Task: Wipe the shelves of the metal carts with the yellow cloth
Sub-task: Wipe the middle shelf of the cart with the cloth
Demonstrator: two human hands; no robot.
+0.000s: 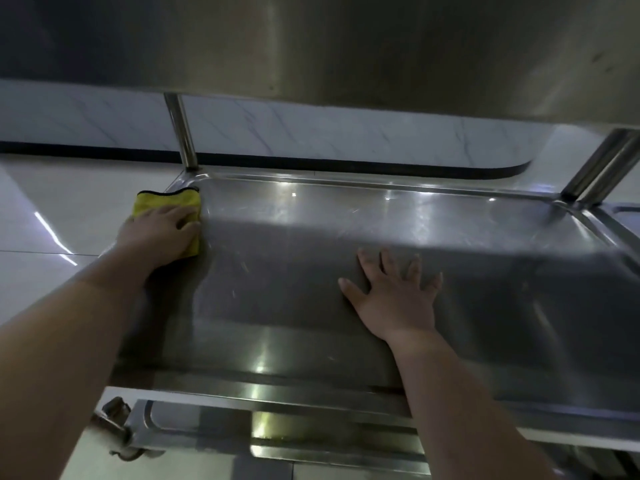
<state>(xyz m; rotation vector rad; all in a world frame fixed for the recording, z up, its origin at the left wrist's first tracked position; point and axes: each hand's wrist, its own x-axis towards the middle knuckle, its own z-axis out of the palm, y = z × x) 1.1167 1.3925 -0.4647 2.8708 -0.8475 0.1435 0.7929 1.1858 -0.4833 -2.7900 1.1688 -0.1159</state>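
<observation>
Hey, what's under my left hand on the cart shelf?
The yellow cloth, pressed by the left hand at the shelf's far left corner. The cloth's near part and the metal beneath are covered.

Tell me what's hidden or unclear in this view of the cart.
Head view:
yellow cloth: partly covered by the left hand.
bottom shelf: mostly hidden beneath the middle shelf.
top shelf: only its underside shows.
wheel: blurred and dim.
</observation>
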